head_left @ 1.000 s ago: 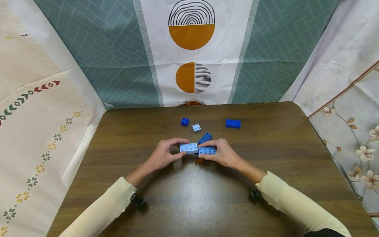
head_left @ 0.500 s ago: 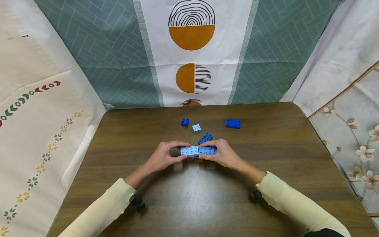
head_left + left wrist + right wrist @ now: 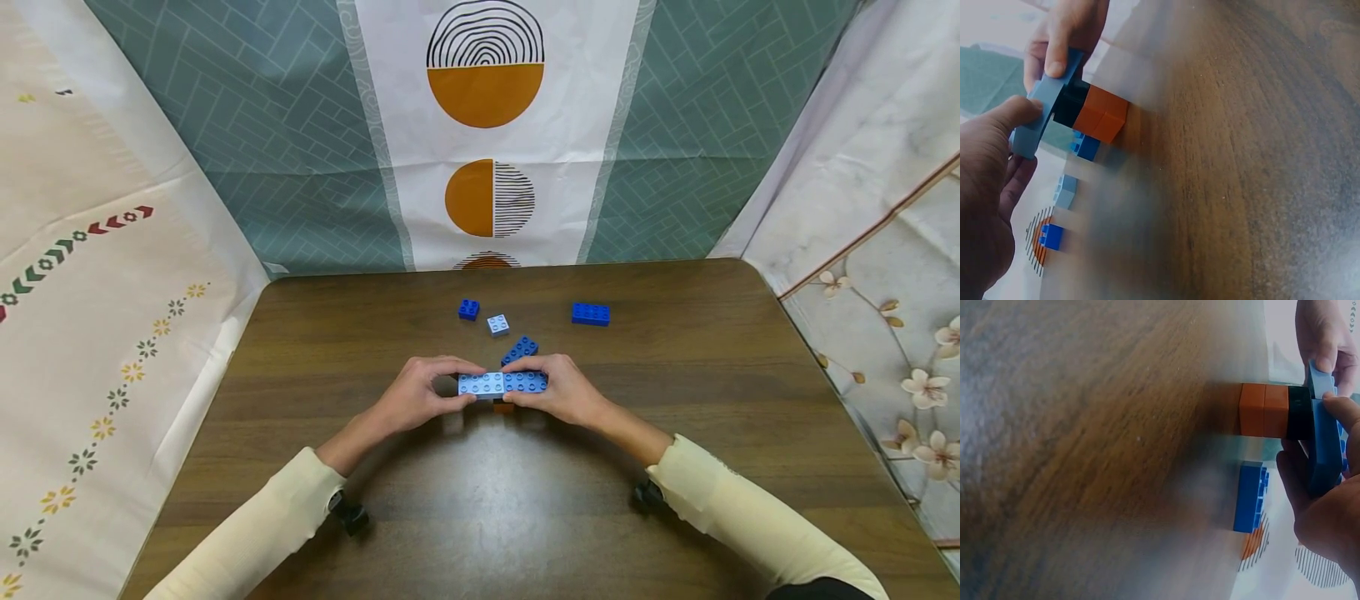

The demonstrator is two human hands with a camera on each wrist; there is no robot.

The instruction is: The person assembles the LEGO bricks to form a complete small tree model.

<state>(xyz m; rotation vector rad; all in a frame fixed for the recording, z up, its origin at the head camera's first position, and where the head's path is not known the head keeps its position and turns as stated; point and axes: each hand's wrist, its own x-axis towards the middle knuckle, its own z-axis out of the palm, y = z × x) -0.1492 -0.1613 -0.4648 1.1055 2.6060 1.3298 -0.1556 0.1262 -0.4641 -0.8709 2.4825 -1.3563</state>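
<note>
My left hand [image 3: 417,395] pinches a light blue brick [image 3: 480,384] between thumb and fingers. Its right end meets a medium blue brick [image 3: 527,382], which my right hand [image 3: 564,388] grips the same way. Both bricks lie level, end to end, across the top of a small stack. In the right wrist view the stack shows a black brick [image 3: 1299,412] under the blue ones and orange bricks [image 3: 1264,410] below it, standing on the table. The left wrist view shows the light blue brick [image 3: 1036,128] slightly tilted against the black brick [image 3: 1071,102].
Behind the stack, a blue brick [image 3: 520,350] lies at an angle. Farther back on the wooden table [image 3: 360,308] are a small light blue brick [image 3: 498,324], a small dark blue brick [image 3: 468,308] and a long dark blue brick [image 3: 591,313] to the right.
My left hand has brought the light blue brick slightly down and toward the near edge, level with the medium blue one, over the black brick. My right hand has barely moved.
</note>
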